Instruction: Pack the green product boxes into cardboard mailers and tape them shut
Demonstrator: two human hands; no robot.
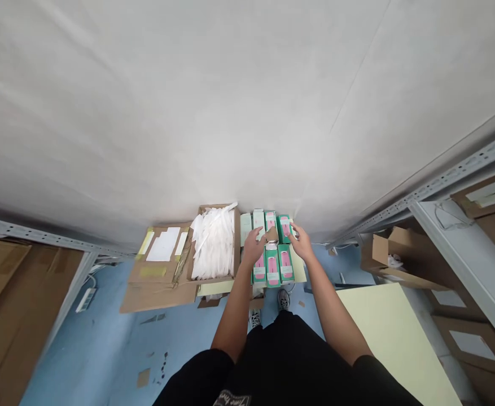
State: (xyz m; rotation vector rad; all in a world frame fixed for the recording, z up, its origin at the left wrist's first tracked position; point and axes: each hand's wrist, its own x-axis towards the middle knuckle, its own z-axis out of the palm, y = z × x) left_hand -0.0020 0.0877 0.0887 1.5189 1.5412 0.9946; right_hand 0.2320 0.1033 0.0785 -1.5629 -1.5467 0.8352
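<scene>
Several small green boxes with pink pictures stand in two rows on a pale yellow board point(300, 269). My left hand point(253, 248) is over the left side of the rows, thumb and fingers apart, close to a small brown piece point(271, 235) that may be a torn flap. At the right edge of the back-right green box point(285, 226), my right hand point(302, 242) has its fingers spread and seems to touch the box. In the front row are a middle green box point(273, 267) and a right one point(286, 263). Paler box sides point(246, 225) show at the back left.
Left of the boxes, an open carton point(237, 248) holds many white strips point(215, 242). Beyond it lies a flattened cardboard piece point(156, 274). Metal shelves with cartons flank both sides, including an open carton point(380, 251). A yellow panel point(393, 332) is at right; a grey wall rises ahead.
</scene>
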